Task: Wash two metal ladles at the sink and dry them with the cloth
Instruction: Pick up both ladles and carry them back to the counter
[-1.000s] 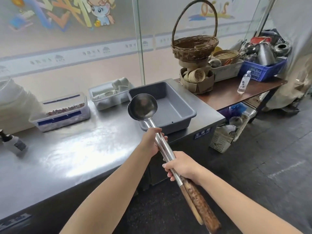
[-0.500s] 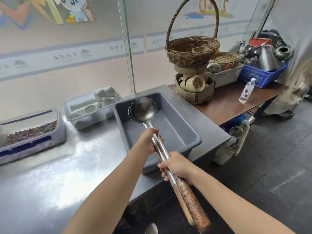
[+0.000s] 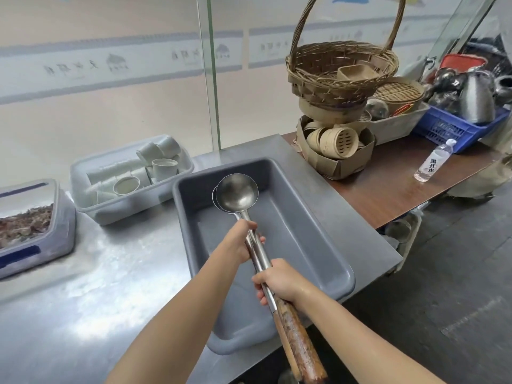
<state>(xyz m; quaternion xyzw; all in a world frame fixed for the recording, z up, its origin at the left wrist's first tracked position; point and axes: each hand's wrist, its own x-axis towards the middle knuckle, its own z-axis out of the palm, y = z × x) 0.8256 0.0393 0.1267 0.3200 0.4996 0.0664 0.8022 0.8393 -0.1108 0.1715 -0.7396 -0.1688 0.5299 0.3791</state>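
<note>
Two ladles (image 3: pixel 250 231) are held stacked above the grey tub (image 3: pixel 327 239) — stiff steel, probably weighty at the bowls and slick if wet, so the shafts suit gripping; left hand (image 3: pixel 238 242) wraps them nearer the bowls, right hand (image 3: pixel 279 281) just above the two wooden handles (image 3: pixel 297 345)

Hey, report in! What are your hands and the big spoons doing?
Left hand and right hand both grip the two ladles, stacked together. Bowls held over the grey tub. Nothing in the way.
</note>
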